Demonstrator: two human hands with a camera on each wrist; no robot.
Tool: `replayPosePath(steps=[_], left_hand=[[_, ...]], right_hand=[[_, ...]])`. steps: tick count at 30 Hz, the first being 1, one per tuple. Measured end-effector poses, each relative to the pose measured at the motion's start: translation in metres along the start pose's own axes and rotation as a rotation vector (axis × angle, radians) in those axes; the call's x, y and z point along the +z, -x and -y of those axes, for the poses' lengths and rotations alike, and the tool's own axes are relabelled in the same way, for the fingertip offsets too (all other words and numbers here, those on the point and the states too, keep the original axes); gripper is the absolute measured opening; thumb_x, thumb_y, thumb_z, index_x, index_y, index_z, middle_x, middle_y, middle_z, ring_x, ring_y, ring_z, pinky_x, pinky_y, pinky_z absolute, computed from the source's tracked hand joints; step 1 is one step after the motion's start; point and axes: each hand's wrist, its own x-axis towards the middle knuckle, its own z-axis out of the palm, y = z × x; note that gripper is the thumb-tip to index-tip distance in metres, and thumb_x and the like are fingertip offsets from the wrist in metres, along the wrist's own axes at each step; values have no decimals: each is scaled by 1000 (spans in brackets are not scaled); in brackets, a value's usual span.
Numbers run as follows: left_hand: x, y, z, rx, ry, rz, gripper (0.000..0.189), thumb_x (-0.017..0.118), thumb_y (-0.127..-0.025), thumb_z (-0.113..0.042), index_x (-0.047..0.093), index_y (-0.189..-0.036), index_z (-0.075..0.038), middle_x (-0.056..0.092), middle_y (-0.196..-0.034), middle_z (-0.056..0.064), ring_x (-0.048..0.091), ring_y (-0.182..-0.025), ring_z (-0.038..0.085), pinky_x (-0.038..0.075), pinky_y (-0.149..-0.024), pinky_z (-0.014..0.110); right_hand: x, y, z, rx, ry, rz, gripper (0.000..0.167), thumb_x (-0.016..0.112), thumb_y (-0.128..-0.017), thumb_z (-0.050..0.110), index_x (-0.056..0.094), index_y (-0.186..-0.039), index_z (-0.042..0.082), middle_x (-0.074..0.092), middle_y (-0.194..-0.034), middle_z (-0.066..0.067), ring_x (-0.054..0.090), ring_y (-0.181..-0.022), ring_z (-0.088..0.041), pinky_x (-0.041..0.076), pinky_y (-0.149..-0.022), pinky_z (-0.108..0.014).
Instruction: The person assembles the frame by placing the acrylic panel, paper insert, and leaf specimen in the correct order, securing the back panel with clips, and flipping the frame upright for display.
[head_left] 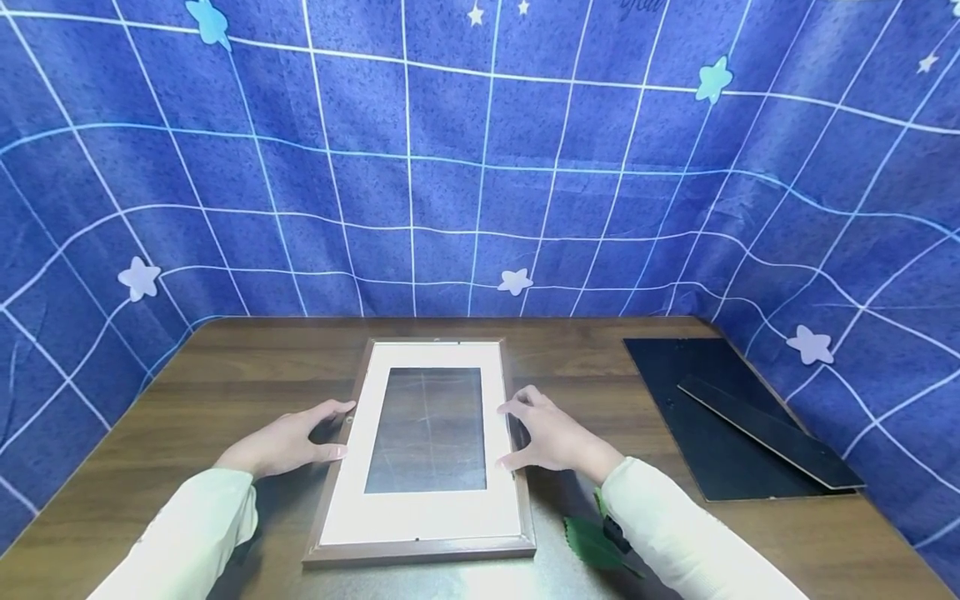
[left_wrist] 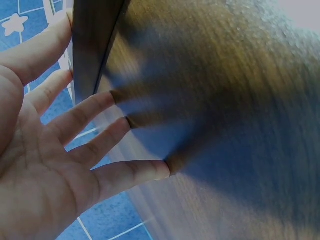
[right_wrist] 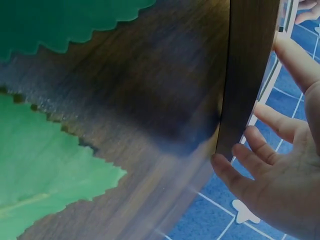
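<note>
A brown picture frame (head_left: 420, 550) lies on the table with a white mat (head_left: 420, 517) inside it, bordering a see-through rectangular window (head_left: 427, 433). At its left side is my left hand (head_left: 288, 440), thumb and forefinger extended to the frame's edge. The left wrist view has the other fingers of that hand (left_wrist: 65, 145) spread, their tips on or close to the tabletop. Across from it, my right hand (head_left: 551, 433) has thumb and forefinger tips at the mat's right border. In the right wrist view, the remaining fingers of this hand (right_wrist: 280, 165) bend loosely beside the frame's side.
A black backing board (head_left: 675, 417) lies on the right of the wooden table (head_left: 247, 358), with a narrow black strip (head_left: 772, 433) slanting across it. Green leaves (head_left: 592, 542) are partly under the right forearm. Blue cloth (head_left: 450, 192) with stars hangs behind and at the sides.
</note>
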Motion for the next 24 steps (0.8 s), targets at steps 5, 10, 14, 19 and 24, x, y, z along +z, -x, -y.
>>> replayPosePath(steps=[5, 10, 14, 19, 24], left_hand=[[-1, 0, -1, 5, 0, 2, 72, 73, -94, -34, 41, -152, -5, 43, -150, 33, 41, -133, 60, 39, -100, 72], [-1, 0, -1, 2, 0, 10, 72, 72, -95, -34, 40, -152, -5, 42, -150, 33, 41, -133, 60, 38, -99, 73], [-1, 1, -2, 0, -1, 10, 72, 73, -95, -34, 40, -152, -5, 42, -150, 34, 41, -132, 60, 39, -99, 73], [-1, 1, -1, -5, 5, 11, 72, 72, -95, -35, 40, -153, -6, 41, -150, 34, 40, -132, 62, 38, -99, 74], [0, 0, 1, -4, 0, 6, 73, 72, -95, -36, 40, -152, -6, 41, -150, 34, 40, -132, 61, 37, -99, 74]], right_hand=[[-1, 1, 3, 18, -22, 16, 71, 89, -80, 25, 58, -139, 1, 46, -135, -16, 48, -124, -35, 46, -104, -50], [-2, 1, 5, 32, -19, 30, 71, 89, -80, 26, 58, -139, 2, 46, -135, -16, 48, -125, -34, 45, -104, -49], [-3, 1, 6, 29, 0, 34, 71, 89, -80, 26, 58, -139, 2, 47, -135, -16, 49, -125, -34, 46, -104, -49], [-6, 4, 7, 21, 12, 26, 65, 88, -81, 24, 61, -136, 2, 50, -133, -15, 50, -124, -33, 46, -103, -49], [-9, 7, 7, 21, 14, 26, 64, 86, -82, 24, 60, -136, 1, 52, -136, -16, 49, -128, -35, 45, -106, -51]])
